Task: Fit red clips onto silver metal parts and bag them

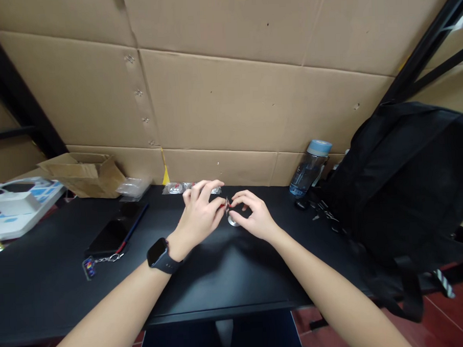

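Note:
My left hand (pixel 200 211), with a dark watch on its wrist, pinches a small thin disc (pixel 227 205) between thumb and index finger; the other fingers are lifted. The disc is seen nearly edge-on, with some red showing at its sides. From the other side, my right hand (pixel 257 217) has its thumb and bent fingers closed in on the same disc. Its exact kind is too small to make out. Just below, partly covered by my right thumb, a silvery round piece (pixel 233 222) rests on the black table (pixel 229 286).
Small clear packets (pixel 174 188) lie along the cardboard wall behind my hands. To the left are a phone (pixel 117 228), a keychain (pixel 89 267), an open cardboard box (pixel 88 175) and a white power strip (pixel 44 204). A water bottle (pixel 308 169) and black backpack (pixel 409 201) stand right.

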Motion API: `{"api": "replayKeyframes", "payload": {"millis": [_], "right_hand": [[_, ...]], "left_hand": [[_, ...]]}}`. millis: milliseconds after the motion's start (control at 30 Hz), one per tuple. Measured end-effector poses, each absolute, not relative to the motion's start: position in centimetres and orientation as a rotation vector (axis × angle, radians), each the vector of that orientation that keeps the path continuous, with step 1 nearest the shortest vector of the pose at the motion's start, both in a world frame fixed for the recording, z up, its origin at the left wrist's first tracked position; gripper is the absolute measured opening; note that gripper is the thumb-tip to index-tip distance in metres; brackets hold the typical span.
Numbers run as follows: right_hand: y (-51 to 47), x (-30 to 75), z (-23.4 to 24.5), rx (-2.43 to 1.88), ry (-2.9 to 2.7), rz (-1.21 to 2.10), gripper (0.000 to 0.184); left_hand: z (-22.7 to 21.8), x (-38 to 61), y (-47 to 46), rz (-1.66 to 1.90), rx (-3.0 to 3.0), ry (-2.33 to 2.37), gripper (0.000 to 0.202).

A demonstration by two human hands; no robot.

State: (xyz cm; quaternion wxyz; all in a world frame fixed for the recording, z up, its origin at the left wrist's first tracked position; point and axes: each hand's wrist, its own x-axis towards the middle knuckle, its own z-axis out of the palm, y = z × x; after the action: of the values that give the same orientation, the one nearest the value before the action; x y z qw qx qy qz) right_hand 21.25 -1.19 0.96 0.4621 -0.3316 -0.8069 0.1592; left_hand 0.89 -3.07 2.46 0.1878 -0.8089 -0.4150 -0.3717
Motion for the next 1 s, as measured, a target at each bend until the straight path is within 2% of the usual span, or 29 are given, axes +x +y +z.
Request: {"api": "replayKeyframes", "payload": {"millis": [67, 167, 400, 600, 733, 833, 1000], "right_hand": [[-1.1, 21.4, 1.1, -0.803, -1.986, 0.431, 0.005], [-1.0, 21.4, 0.8, -0.79, -1.951, 0.526, 0.011], [-0.8, 21.2, 0.1, -0.783, -1.949, 0.63, 0.011], [-1.1, 21.8, 0.9, -0.819, -2.166, 0.336, 0.005], [-1.0, 22.2, 1.0, -0.836, -2.275, 0.191, 0.006], [-0.9, 22.3, 0.9, -0.845, -2.29, 0.183, 0.006], [-0.9, 22.5, 1.0, -0.844, -2.291, 0.182, 0.006]], "left_hand": [[2.4, 0.9, -3.1, -1.063, -2.284, -1.168, 0.012], [2.3, 1.0, -3.0, -1.095, -2.299, -1.167, 0.012], [2.1, 1.1, -2.8, -1.178, -2.36, -1.174, 0.009], [2.6, 0.4, -2.2, -1.316, -2.408, -1.227, 0.013], [2.1, -0.1, -1.7, -1.123, -2.571, -1.253, 0.016], [1.4, -0.1, -1.4, -0.961, -2.702, -1.247, 0.023], [0.4, 0.3, -1.1, -0.871, -2.808, -1.256, 0.022]]}}
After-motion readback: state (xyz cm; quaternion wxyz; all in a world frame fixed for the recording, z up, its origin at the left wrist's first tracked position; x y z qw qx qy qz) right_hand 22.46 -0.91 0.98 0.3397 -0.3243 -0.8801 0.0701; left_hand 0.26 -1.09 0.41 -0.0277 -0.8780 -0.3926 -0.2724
